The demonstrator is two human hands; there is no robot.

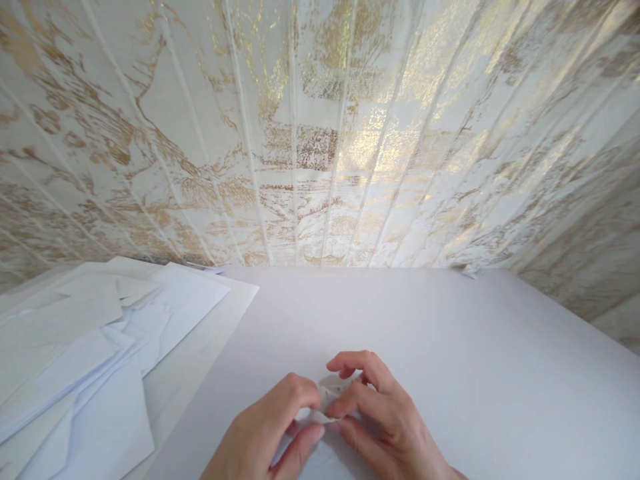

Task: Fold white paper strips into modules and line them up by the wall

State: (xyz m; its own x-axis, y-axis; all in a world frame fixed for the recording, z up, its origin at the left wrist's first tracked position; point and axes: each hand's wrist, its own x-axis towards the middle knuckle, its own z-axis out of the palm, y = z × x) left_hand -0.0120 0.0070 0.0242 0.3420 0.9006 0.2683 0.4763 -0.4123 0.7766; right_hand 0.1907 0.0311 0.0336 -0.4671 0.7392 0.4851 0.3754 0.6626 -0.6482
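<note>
Between my two hands is a small crumpled piece of white paper (pixel 327 395), just above the table near the front. My left hand (pixel 280 420) pinches its left edge, the index finger on top and the thumb below. From the right, my right hand (pixel 377 417) grips it between thumb and a bent finger, while another finger is raised and curved over it. Part of the paper is hidden behind the fingers.
A loose pile of white paper sheets and pieces (pixel 120 360) covers the left of the pale table (pixel 450 373). At the back right edge lies a small crumpled scrap (pixel 471 270). A white wall with gold patterns (pixel 310 147) rises directly behind the table.
</note>
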